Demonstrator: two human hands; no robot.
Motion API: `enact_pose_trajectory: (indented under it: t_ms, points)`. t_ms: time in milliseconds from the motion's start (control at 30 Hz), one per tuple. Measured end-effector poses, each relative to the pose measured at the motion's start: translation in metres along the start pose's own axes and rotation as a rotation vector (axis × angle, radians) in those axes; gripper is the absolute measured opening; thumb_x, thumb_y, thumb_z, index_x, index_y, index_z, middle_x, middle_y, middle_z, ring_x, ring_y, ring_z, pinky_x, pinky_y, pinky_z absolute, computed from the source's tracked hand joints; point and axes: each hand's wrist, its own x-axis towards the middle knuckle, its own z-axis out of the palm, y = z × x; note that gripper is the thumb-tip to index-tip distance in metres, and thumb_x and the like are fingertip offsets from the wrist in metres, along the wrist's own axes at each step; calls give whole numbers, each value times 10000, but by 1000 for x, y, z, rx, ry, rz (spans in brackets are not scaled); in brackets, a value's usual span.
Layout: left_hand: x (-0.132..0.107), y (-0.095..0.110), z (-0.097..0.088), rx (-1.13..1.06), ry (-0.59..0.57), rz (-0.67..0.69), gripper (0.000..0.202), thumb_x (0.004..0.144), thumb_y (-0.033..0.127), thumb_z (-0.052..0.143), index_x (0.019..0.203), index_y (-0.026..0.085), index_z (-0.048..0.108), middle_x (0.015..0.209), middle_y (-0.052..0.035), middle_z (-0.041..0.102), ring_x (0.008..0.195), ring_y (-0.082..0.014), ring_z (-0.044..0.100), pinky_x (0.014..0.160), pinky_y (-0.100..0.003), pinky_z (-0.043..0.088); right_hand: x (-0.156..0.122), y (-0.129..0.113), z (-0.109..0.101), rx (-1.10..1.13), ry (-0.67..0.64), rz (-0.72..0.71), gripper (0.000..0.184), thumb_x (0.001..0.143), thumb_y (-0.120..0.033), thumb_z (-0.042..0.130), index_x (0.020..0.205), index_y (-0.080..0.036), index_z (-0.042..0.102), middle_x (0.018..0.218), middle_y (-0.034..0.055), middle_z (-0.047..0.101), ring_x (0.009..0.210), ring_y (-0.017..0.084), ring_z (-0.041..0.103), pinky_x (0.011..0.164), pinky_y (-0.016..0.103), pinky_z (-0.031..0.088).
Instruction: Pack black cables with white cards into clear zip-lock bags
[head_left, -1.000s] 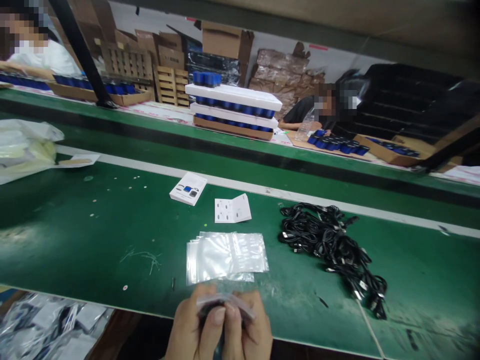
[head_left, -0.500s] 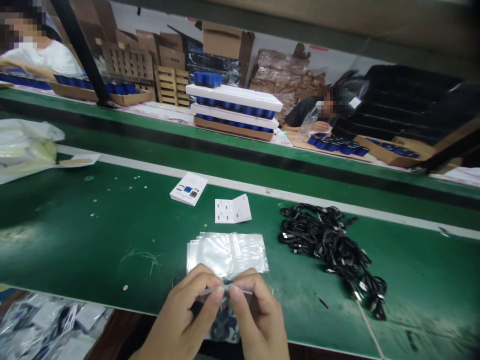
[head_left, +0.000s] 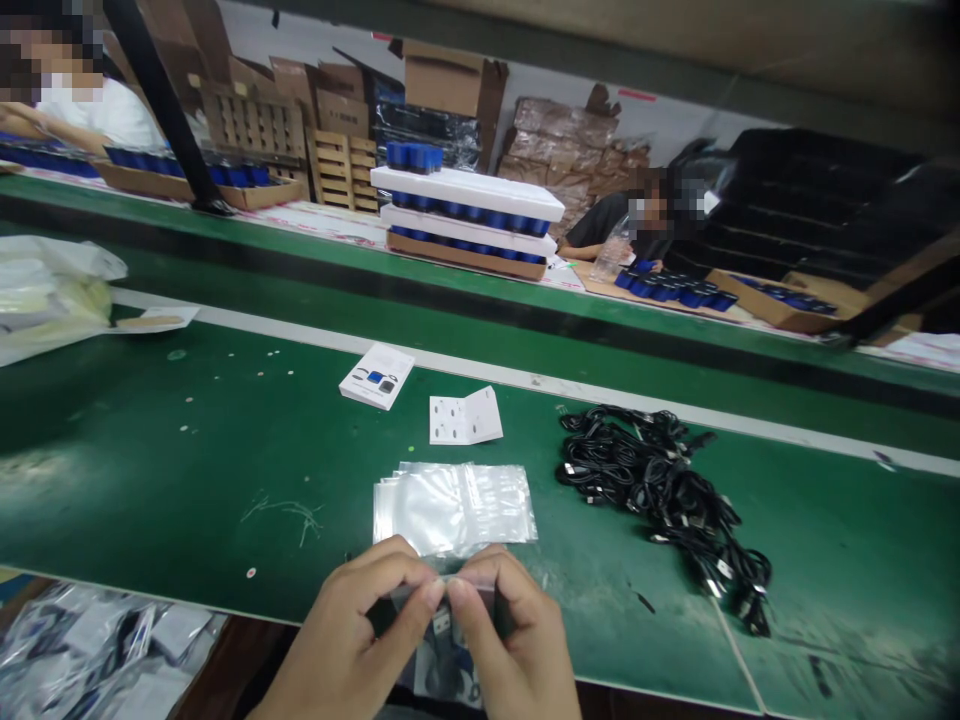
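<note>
My left hand (head_left: 356, 630) and my right hand (head_left: 517, 640) pinch the top edge of a small clear zip bag (head_left: 442, 665) at the front edge of the green workbench (head_left: 172, 470). Inside the bag is a black cable with a silver USB plug (head_left: 441, 622), partly hidden by my fingers. Just beyond my hands lies a stack of empty clear zip bags (head_left: 454, 508). A tangled pile of black cables (head_left: 660, 490) lies to the right, and a white product box (head_left: 376, 376) and a white folded leaflet (head_left: 465, 418) lie farther ahead.
A heap of filled bags (head_left: 97, 655) sits below the bench at front left, and a white plastic sack (head_left: 49, 295) lies at left. Beyond a second green belt, two co-workers (head_left: 645, 225) sit among white trays, blue items, cartons and pallets.
My hands have moved closer together on the bag's top edge, and the bag hangs a little lower. The USB plug now shows through the plastic.
</note>
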Motion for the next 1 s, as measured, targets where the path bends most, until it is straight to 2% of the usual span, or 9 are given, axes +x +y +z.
enact_pose_trajectory:
  t_ms: [167,433,633,700,800,1000]
  points:
    - [5,0,-11,-33,-13,-52,263,898,354,488,729,214,632,716,19,604,669,-114,607,603,-180,459,5,1,-11,19,-16,62,191,845,-279,589,682,-182,614,616,-19,531,565,123,496,539,220,389]
    - [0,-4,-6,109,13,55,198,908,294,473,784,210,603,788,17,640,746,-116,631,674,-191,463,3,3,-8,-77,-121,56,191,850,-256,553,676,-185,586,648,-17,538,616,130,532,588,219,393]
    - [3,-2,-6,151,-61,75,215,913,293,465,794,221,629,764,25,640,708,-114,633,648,-194,464,0,4,-6,-93,-152,-38,189,869,-205,522,692,-190,588,665,-4,561,619,129,548,574,219,411]
    - [3,-2,-8,158,-41,69,220,911,301,469,785,220,631,751,28,636,687,-112,631,632,-192,462,0,6,-8,-115,-109,-109,100,857,-175,543,801,-199,621,713,6,589,644,138,567,591,229,436]
    - [4,-5,-10,158,-2,70,221,913,297,472,783,221,634,742,32,635,676,-105,633,619,-175,458,0,9,-16,-196,-86,-226,134,857,-130,544,932,-214,616,776,19,597,692,152,579,621,252,451]
    - [6,-12,-13,238,-69,250,177,909,231,496,833,226,656,739,29,637,662,-97,625,614,-170,444,2,12,-30,-360,-171,-272,161,908,-130,462,876,-217,595,786,21,560,719,158,561,630,266,444]
